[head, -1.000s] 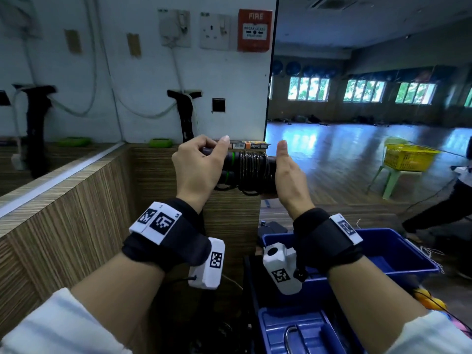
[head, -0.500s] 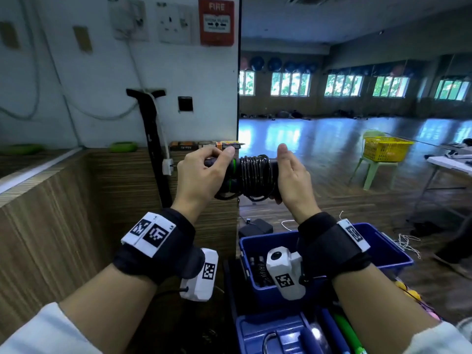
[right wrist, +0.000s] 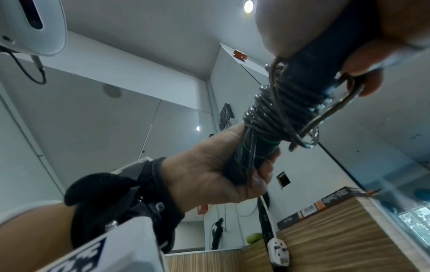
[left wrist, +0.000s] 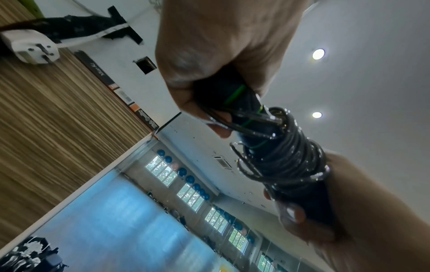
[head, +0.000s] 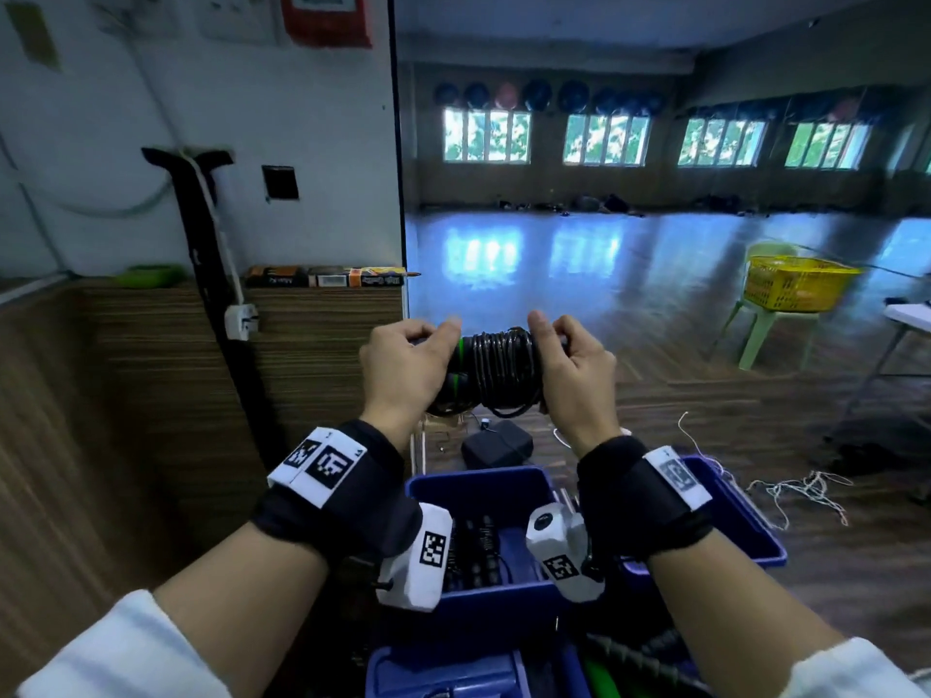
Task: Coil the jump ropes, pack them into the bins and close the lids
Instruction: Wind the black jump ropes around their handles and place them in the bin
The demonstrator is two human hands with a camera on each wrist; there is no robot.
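Observation:
I hold a black jump rope (head: 499,372) level in front of me, its cord wound tightly round the two black handles with green rings. My left hand (head: 408,365) grips the left end of the handles (left wrist: 223,99). My right hand (head: 572,362) grips the right end (right wrist: 325,60), and a loose loop of cord (right wrist: 330,112) runs under its fingers. Below my wrists stands an open blue bin (head: 483,488) with black rope handles (head: 473,546) lying inside it. A second blue bin (head: 740,526) sits to its right.
A wood-panelled ledge (head: 151,355) runs along my left, with a black stand (head: 206,254) and a white plug (head: 242,319) against it. A black box (head: 496,443) and loose string (head: 801,488) lie on the floor. A yellow basket (head: 793,282) rests on a green chair.
The bundle and both hands have come down and toward me, over the blue bin. My right hand's fingers, straight a second ago, have curled round the right end of the handles.

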